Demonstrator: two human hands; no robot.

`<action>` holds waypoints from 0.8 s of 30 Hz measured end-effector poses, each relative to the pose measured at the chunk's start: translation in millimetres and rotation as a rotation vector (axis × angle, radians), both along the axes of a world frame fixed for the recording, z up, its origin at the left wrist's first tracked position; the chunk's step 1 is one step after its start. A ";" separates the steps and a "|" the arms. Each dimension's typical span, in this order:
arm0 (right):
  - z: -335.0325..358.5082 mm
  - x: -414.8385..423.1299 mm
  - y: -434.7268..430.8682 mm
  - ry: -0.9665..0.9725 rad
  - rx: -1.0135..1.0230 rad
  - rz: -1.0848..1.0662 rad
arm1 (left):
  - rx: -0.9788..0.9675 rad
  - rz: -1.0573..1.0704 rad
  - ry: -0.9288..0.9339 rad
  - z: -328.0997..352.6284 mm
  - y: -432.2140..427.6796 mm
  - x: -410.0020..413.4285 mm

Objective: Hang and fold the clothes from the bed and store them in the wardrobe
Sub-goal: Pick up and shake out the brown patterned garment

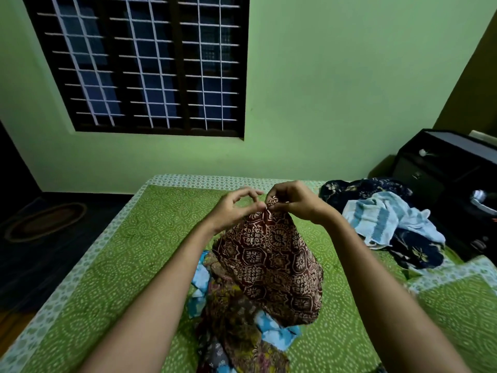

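Note:
A maroon garment [271, 259] with a cream block print hangs lifted above the bed [113, 254]. My right hand [293, 201] pinches its top edge, fingers curled round the cloth. My left hand [234, 208] pinches the same edge beside it with thumb and forefinger, the other fingers spread. Beneath the garment lies a heap of clothes [236, 319]: a light blue patterned piece, a mustard floral one and a dark printed one. The wardrobe is not in view.
A second pile lies at the bed's right side: a blue-and-white striped towel [387, 216] over navy floral fabric [414, 251]. A dark cabinet [446, 173] stands at the right wall. A barred window [145, 63] faces me. An oval rug [45, 222] lies on the dark floor at left.

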State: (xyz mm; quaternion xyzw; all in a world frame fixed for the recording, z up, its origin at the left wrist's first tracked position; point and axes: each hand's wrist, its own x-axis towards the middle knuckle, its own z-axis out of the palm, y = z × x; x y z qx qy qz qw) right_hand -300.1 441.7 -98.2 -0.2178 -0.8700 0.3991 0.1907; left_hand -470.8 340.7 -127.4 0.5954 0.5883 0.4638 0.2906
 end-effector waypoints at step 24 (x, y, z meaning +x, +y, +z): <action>-59.7 29.9 15.3 0.057 0.186 -0.874 | -0.042 0.340 0.434 -23.1 11.1 -23.7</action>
